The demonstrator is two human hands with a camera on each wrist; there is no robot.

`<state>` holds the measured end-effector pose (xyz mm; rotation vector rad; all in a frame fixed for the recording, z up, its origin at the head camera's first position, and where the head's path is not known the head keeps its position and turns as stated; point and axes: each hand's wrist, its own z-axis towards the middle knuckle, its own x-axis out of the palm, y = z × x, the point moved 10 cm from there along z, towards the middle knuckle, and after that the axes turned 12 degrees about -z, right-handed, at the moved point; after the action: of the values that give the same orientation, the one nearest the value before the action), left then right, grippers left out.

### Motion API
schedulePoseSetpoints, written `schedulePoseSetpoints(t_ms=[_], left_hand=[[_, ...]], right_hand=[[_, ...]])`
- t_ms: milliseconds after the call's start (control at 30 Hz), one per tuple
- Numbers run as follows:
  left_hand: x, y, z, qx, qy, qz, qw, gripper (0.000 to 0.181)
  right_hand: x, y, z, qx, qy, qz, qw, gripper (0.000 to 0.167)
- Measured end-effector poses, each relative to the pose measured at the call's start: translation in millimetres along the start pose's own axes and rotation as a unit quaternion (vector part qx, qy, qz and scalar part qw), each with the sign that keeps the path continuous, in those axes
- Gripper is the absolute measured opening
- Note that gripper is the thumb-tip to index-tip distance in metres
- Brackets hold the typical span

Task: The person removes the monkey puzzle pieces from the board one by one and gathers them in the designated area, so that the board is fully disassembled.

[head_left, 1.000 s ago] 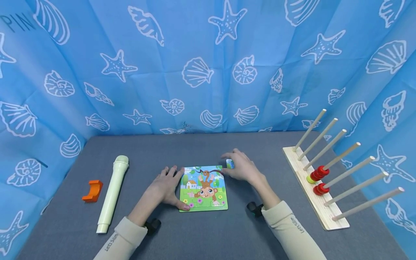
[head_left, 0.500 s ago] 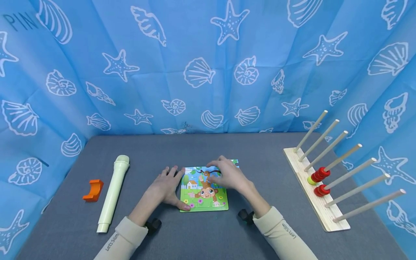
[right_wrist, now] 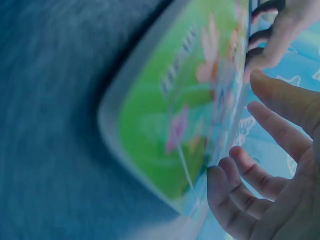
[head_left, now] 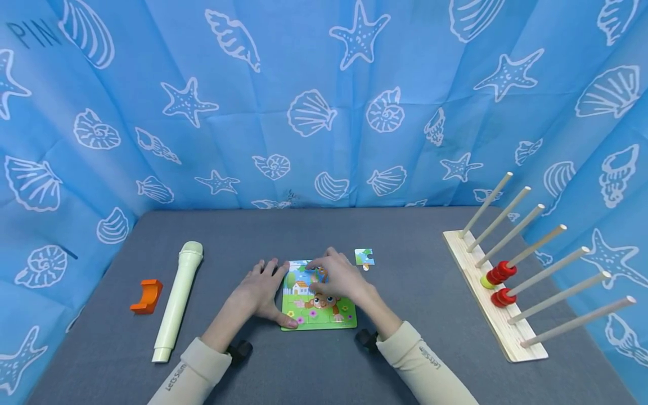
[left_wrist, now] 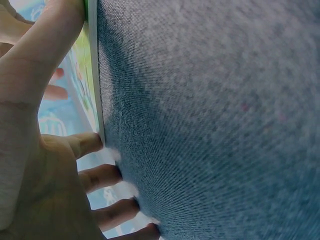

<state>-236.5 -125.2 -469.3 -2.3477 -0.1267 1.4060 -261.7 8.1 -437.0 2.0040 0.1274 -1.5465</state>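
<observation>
A jigsaw puzzle (head_left: 324, 320) with a monkey, a house and flowers lies flat on the grey table. My left hand (head_left: 255, 292) is at its left side, thumb over the lower-left corner and the other fingers spread toward the upper-left edge. In the left wrist view, the left index finger (left_wrist: 87, 144) touches the board's edge. Above the picture's upper right part hovers my right hand (head_left: 341, 275), hiding that section. Its fingers (right_wrist: 270, 182) are bent loosely, apart from the thumb, with nothing visible between them. One loose puzzle piece (head_left: 364, 256) lies beyond the upper-right corner.
To the left are a pale green toy microphone (head_left: 177, 301) and an orange curved block (head_left: 147, 296). A wooden peg stand (head_left: 491, 298) with red and yellow-green beads (head_left: 501, 271) stands at the right. A blue shell-print curtain (head_left: 324, 140) hangs behind the table.
My right hand has moved left from beside the loose puzzle piece to above the picture, leaving the piece in full view on the table. The left hand stays in place.
</observation>
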Motion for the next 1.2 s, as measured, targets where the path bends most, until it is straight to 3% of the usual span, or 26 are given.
schedulePoseSetpoints(t_ms=[300,833,1067,1200], left_hand=[[0.1,-1.6,-0.9,0.007,-0.003,0.003,1.0000,0.134],[2.1,1.5,0.7,-0.005,0.004,0.010,0.9999,0.136],[2.1,0.6,0.4,-0.002,0.001,0.009,1.0000,0.136],[1.7,-0.1,0.3,0.000,-0.002,0.008,1.0000,0.136]], right_hand=[[11.8,0.8,5.5,0.030,0.022,-0.022,0.9990,0.044],[11.8,1.5,6.2,0.028,0.015,0.000,0.9995,0.042],[7.3,2.5,4.8,0.024,-0.005,0.003,0.9997,0.064],[7.4,1.6,5.2,0.027,-0.005,-0.002,0.9996,0.059]])
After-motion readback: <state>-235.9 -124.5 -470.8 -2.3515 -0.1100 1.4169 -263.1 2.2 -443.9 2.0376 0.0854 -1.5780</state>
